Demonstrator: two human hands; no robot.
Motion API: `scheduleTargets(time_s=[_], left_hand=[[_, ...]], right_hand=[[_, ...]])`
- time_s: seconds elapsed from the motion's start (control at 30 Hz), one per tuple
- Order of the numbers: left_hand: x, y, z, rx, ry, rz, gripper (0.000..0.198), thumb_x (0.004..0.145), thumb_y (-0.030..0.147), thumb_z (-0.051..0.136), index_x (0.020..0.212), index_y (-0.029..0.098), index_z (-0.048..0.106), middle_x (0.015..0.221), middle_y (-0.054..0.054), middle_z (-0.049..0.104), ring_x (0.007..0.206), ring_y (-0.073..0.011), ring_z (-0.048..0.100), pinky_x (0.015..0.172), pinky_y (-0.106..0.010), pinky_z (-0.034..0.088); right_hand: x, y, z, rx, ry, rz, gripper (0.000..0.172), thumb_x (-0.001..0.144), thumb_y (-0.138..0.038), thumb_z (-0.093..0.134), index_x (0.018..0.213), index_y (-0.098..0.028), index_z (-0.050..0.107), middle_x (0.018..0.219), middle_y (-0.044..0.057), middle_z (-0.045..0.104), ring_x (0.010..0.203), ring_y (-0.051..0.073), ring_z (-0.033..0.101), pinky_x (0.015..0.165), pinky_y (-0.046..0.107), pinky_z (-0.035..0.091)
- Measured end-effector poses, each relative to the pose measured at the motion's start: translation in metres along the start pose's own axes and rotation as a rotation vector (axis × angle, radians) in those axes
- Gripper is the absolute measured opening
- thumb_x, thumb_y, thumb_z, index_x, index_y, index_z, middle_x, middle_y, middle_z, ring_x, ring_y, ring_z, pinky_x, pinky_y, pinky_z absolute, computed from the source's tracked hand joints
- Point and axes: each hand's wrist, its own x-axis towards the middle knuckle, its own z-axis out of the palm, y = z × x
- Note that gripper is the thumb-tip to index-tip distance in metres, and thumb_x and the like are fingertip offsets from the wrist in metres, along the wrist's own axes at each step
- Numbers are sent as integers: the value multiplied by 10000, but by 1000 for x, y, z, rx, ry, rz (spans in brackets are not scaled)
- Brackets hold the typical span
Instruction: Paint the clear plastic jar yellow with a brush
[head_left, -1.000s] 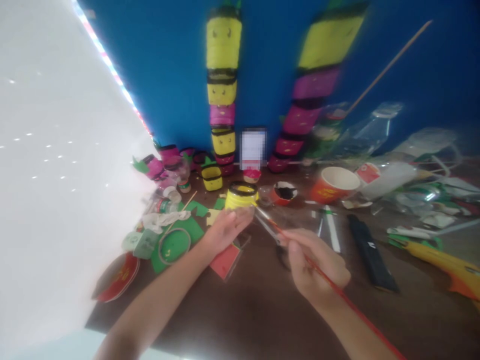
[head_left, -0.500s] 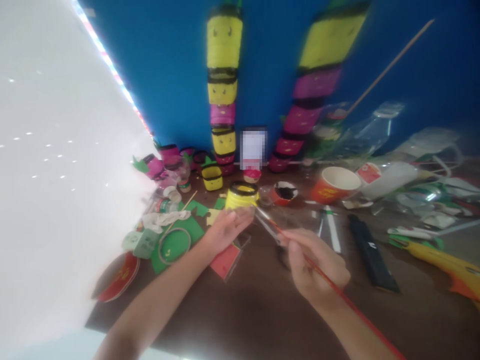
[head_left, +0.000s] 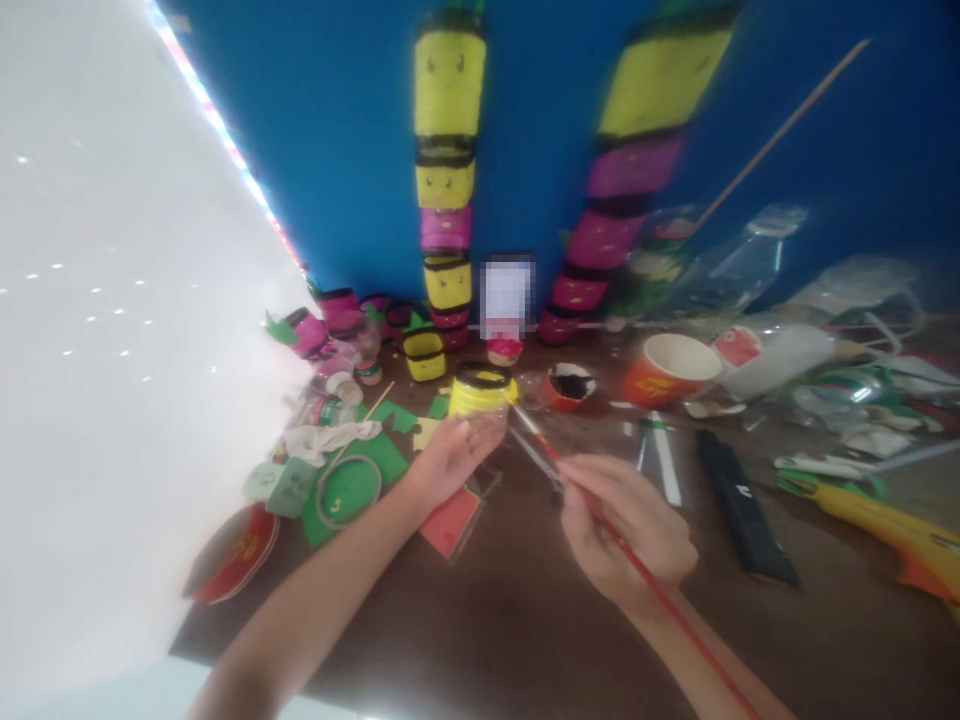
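Note:
A yellow plastic cup [head_left: 478,398] with a black rim stands in the middle of the table. My left hand [head_left: 455,455] is closed on its near lower side. In a pinch grip, my right hand [head_left: 630,530] holds a red-handled paintbrush [head_left: 551,448], whose tip meets the cup's right side near the rim. Just right of the cup is a small red paper cup [head_left: 570,388] with dark paint inside. Scissors lie partly hidden beneath the brush. Below my left wrist rests a red card [head_left: 450,522].
Yellow and magenta stacked pots lean on the blue wall [head_left: 337,150]. At left lie green sheets [head_left: 397,462], a tape ring [head_left: 349,490] and a red bowl [head_left: 238,555]. To the right are a large paper cup [head_left: 679,372], a black case [head_left: 746,505] and a yellow glue gun [head_left: 885,525].
The yellow cup has tilted or turned slightly in my left hand and shifted a little left. My right hand has moved slightly left, with the brush tip now higher against the cup's side.

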Motion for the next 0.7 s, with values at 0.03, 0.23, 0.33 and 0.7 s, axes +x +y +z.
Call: scheduleTargets(time_s=[0.03,0.23,0.33,0.7], left_hand=[[0,0,0,-1,-7,2,292,699,249,699,961,138,634,1054,-100,675,1084,-227,593,1072,-410,320],[-1,0,1,-20,3,-14,245,697,234,695,922,157,635,1050,-89,680,1118,-236,576,1081,-429,307],[-1,0,1,-14,-6,-8,243,695,232,697,918,159,637,1054,-87,680,1112,-235,580,1080,-428,309],[-2,1,2,-4,-14,-2,241,681,233,707,899,153,643,1039,-93,683,1127,-243,569,1085,-433,303]], right_hand=[[0,0,0,1,-2,2,262,699,-18,596,896,-187,631,791,61,665,677,154,652,606,270,553],[-2,-1,0,-15,-12,36,234,714,-43,596,887,-197,629,806,58,675,698,158,662,611,267,556],[-2,-1,1,-12,-12,24,241,715,-40,591,896,-195,627,805,60,676,694,157,661,603,265,556],[-4,2,1,1,-30,13,242,706,-45,586,893,-190,637,802,58,676,691,149,664,610,249,558]])
